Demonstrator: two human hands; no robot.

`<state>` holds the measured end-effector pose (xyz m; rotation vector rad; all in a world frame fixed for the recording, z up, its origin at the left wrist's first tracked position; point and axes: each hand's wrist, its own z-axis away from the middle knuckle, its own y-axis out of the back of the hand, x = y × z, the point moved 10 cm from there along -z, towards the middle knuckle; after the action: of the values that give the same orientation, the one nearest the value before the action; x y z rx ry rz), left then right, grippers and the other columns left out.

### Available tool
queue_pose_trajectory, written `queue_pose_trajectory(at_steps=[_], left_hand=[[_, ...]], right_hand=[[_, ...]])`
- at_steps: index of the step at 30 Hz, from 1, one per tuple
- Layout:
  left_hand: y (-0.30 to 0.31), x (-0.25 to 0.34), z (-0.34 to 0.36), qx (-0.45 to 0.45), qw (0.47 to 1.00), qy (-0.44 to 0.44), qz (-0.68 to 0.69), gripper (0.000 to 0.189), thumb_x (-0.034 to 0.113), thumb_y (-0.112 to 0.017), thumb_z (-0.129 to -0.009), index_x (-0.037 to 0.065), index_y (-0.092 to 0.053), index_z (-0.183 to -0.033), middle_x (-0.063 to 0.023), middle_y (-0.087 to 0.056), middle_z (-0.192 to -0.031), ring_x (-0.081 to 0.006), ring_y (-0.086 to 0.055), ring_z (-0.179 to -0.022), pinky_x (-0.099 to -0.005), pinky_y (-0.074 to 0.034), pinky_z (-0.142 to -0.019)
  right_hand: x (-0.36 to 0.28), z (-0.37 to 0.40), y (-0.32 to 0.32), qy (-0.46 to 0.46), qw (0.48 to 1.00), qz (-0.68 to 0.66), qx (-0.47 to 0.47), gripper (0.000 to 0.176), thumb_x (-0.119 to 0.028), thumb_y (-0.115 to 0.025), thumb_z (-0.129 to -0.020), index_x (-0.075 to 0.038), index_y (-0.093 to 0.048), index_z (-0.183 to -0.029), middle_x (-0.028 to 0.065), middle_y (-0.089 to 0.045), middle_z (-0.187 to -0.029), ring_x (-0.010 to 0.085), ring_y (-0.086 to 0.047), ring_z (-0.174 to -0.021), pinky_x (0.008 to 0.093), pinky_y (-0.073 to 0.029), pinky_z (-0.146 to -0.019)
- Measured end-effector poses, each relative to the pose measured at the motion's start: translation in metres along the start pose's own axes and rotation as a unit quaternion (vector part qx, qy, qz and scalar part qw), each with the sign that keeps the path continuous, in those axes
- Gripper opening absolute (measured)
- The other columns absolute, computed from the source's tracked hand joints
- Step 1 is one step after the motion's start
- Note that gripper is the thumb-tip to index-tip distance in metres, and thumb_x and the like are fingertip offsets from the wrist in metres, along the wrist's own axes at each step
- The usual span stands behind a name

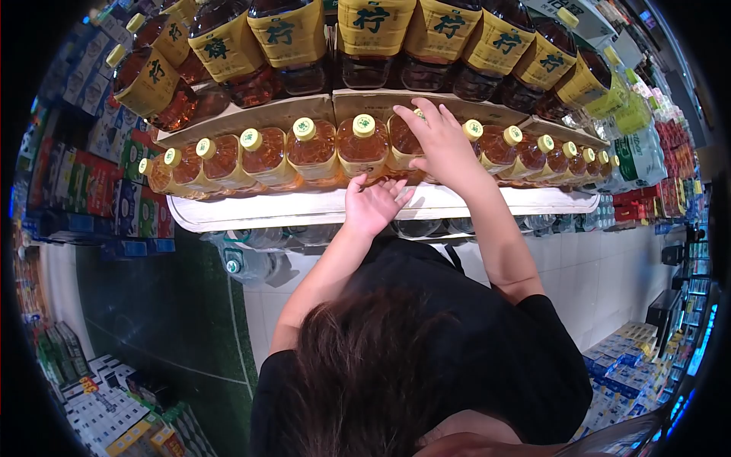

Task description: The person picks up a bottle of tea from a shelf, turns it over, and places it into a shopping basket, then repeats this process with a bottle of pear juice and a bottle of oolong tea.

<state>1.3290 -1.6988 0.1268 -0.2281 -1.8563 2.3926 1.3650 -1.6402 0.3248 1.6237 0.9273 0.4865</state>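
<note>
A row of amber drink bottles with yellow caps stands along the white shelf edge in front of me. My left hand (375, 202) is turned palm up with its fingers apart, its fingertips right at the base of one drink bottle (363, 146) near the middle. Over the neighbouring bottle (402, 141) reaches my right hand (443, 145), fingers spread. One finger lies by that bottle's cap and the thumb is in front of its body. Part of this bottle is hidden behind the hand, as is the bottle to its right.
Larger dark bottles (373, 38) with yellow labels fill the tier above, behind a cardboard strip (320, 111). The white shelf edge (289, 209) runs across at waist height. Below it, a clear bottle (247, 263) is on the floor. Stacked boxes (114, 411) stand at the lower left.
</note>
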Motion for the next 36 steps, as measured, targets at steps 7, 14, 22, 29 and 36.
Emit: queue_pose_trajectory(at_steps=[7, 14, 22, 29, 36], left_hand=[[0.012, 0.019, 0.024, 0.054, 0.999, 0.000, -0.006, 0.069, 0.034, -0.047, -0.082, -0.004, -0.022, -0.133, -0.0208, -0.029, -0.138, -0.0325, -0.028, -0.132, -0.0528, -0.023, -0.109], [0.004, 0.040, 0.036, 0.026, 0.999, -0.031, 0.020, 0.098, 0.049, -0.056, -0.080, -0.003, 0.000, -0.141, -0.0224, -0.008, -0.148, -0.0331, -0.017, -0.137, -0.0524, -0.019, -0.112], [0.002, 0.041, 0.030, 0.031, 0.997, -0.041, -0.057, 0.112, 0.065, -0.062, -0.072, 0.003, -0.001, -0.143, -0.0186, -0.007, -0.149, -0.0341, -0.010, -0.138, -0.0531, -0.016, -0.113], [-0.001, 0.041, 0.024, 0.034, 0.996, -0.039, -0.078, 0.082, 0.054, -0.046, -0.090, 0.005, -0.009, -0.143, -0.0159, -0.013, -0.148, -0.0331, -0.012, -0.137, -0.0486, -0.016, -0.114], [0.009, 0.042, 0.020, 0.063, 0.997, -0.018, -0.035, 0.063, 0.043, -0.044, -0.095, 0.007, -0.018, -0.140, -0.0136, -0.022, -0.144, -0.0316, -0.022, -0.133, -0.0465, -0.021, -0.112]], right_hand=[[0.020, 0.038, 0.078, -0.067, 0.959, -0.208, 0.178, 0.066, -0.014, -0.073, -0.074, -0.009, -0.042, -0.132, 0.0115, -0.046, -0.134, 0.0293, -0.045, -0.123, 0.0394, -0.035, -0.104], [0.029, 0.022, 0.037, -0.099, 0.901, -0.399, 0.138, 0.042, -0.004, -0.061, -0.084, -0.001, -0.049, -0.124, 0.0112, -0.053, -0.125, 0.0207, -0.050, -0.119, 0.0327, -0.037, -0.103], [0.030, -0.009, -0.005, -0.121, 0.950, -0.231, 0.173, 0.025, -0.018, -0.060, -0.086, -0.002, -0.053, -0.104, 0.0159, -0.058, -0.100, 0.0336, -0.057, -0.095, 0.0379, -0.045, -0.081], [0.028, -0.009, -0.002, -0.122, 0.951, -0.188, 0.214, 0.021, -0.011, -0.055, -0.086, 0.000, -0.052, -0.104, 0.0173, -0.059, -0.096, 0.0342, -0.058, -0.091, 0.0394, -0.046, -0.079], [0.026, -0.003, -0.003, -0.137, 0.948, -0.186, 0.218, 0.023, -0.010, -0.056, -0.086, 0.000, -0.052, -0.107, 0.0164, -0.059, -0.097, 0.0330, -0.058, -0.092, 0.0383, -0.046, -0.080]])
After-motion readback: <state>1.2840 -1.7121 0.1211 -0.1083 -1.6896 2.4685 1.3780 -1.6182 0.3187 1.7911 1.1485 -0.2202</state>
